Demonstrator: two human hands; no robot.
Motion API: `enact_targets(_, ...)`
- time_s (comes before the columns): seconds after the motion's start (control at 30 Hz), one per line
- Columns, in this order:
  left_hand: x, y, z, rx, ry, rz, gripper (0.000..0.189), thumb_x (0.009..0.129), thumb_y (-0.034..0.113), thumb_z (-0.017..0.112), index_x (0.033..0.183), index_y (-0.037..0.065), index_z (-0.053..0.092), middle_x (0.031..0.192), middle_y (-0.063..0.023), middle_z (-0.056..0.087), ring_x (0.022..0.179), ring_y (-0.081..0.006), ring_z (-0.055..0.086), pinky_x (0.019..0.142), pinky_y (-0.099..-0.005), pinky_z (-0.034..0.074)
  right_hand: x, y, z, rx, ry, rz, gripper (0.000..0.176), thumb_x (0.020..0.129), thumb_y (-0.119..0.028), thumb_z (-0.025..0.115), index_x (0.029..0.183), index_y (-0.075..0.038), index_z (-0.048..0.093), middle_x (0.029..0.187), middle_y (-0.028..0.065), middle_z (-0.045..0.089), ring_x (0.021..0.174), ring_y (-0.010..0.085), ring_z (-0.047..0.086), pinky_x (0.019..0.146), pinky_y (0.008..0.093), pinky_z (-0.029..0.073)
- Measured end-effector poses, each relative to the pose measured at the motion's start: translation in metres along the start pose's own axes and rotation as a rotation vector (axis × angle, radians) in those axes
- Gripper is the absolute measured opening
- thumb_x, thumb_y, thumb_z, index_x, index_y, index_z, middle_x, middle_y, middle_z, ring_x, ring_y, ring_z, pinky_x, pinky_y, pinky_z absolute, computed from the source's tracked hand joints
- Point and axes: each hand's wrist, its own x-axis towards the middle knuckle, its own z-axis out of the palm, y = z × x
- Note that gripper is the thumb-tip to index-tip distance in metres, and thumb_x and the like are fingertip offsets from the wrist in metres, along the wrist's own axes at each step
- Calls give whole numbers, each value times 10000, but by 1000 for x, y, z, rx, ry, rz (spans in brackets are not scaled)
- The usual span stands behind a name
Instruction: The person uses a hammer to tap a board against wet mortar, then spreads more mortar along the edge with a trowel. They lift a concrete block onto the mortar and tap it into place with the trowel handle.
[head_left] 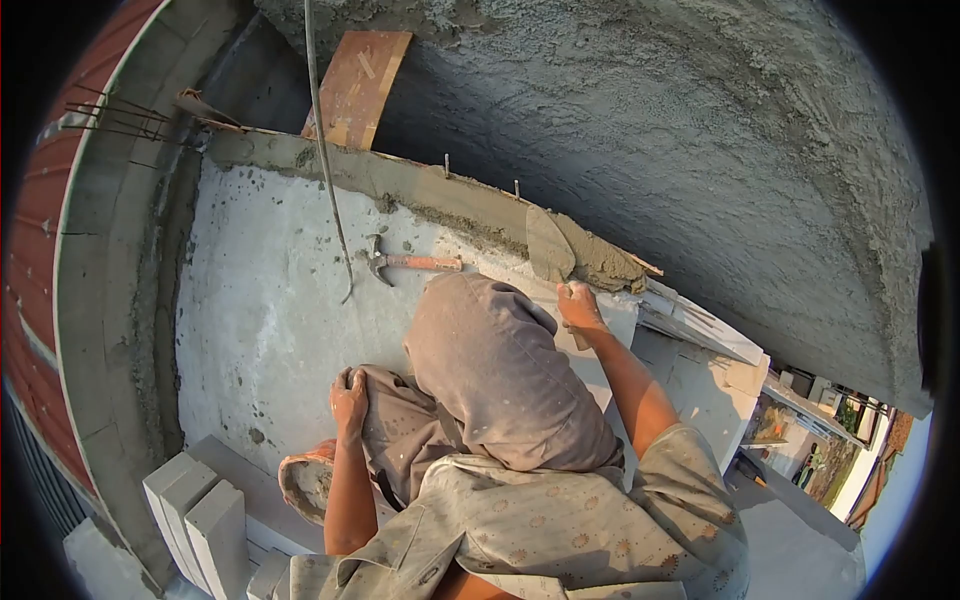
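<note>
My right hand point(580, 308) is closed round the handle of a trowel point(549, 245), whose blade lies against the wet mortar strip point(470, 205) along the wall edge. My left hand point(348, 400) rests on my bent knee, holding no tool; its fingers are curled, and whether they grip the trouser cloth cannot be made out. A claw hammer point(415, 263) with a red handle lies on the pale slab point(265, 280), between my knee and the mortar. Near my left forearm is an orange-rimmed bucket point(293, 480) with grey mix inside.
Pale blocks point(215, 520) stand at the lower left. A thin cable point(322, 140) hangs down to the slab. A brown board point(358, 90) leans beyond the mortar edge, where short metal rods stick up. A rough grey wall point(650, 130) rises at the upper right.
</note>
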Motion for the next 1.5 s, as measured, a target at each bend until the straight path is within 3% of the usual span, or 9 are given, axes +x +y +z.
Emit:
enact_targets(0.17,4,-10,3,-37,-14,-5,574,917,449,588,1298,20,593,1287,-257,584,1212,-401,541,1036,-446,412,-31,65,-33,195,72,184,347,977,-365,495,914,-29,558,662,89,571,481,192,590,425,349,491)
enact_targets(0.37,4,-9,5,-40,-15,-10,573,917,444,589,1300,19,593,1284,-263,584,1211,-401,544,1034,-440,416,-28,145,-32,837,237,365,388,976,-443,535,1001,-56,545,645,59,540,444,190,544,394,354,457)
enact_targets(0.57,7,-14,6,-39,-21,13,573,917,443,589,1299,16,594,1276,-268,586,1203,-404,548,1028,-436,421,-27,78,-3,655,10,225,412,957,-464,575,1028,-60,541,660,72,550,447,193,544,398,345,456)
enact_targets(0.67,6,-12,6,-26,-11,7,569,918,441,589,1295,14,595,1270,-270,590,1200,-404,551,1025,-438,423,-28,72,0,649,61,181,413,954,-467,580,1040,-66,537,664,67,544,457,196,544,406,346,457)
enact_targets(0.77,2,-11,4,-31,-9,6,567,918,441,591,1290,13,598,1267,-270,592,1200,-402,552,1025,-440,423,-25,107,-26,1036,132,318,413,959,-467,569,1057,-68,532,669,62,533,473,198,547,413,351,460)
enact_targets(0.97,3,-7,3,-3,-8,13,563,919,442,595,1285,15,602,1270,-269,593,1202,-396,553,1023,-441,425,-15,138,-30,889,150,319,416,958,-488,566,1046,-84,517,664,57,526,462,193,537,404,346,457)
enact_targets(1.2,8,-12,6,-15,-18,15,555,919,440,596,1287,25,606,1260,-275,596,1189,-404,558,1018,-442,427,-9,46,22,587,-33,180,436,957,-487,558,1039,-60,531,700,74,570,470,200,573,409,361,481)
enact_targets(1.37,6,-11,5,-18,-16,-4,559,920,443,593,1291,25,602,1261,-276,594,1191,-404,556,1017,-442,427,-16,-16,24,193,39,90,452,962,-424,511,964,28,521,710,157,607,493,241,628,421,359,502)
enact_targets(1.5,6,-6,5,-22,-10,-16,560,919,443,594,1296,29,599,1268,-275,588,1198,-404,551,1019,-446,424,-5,62,5,370,163,189,402,975,-417,496,926,-19,524,672,108,577,466,222,597,401,358,485)
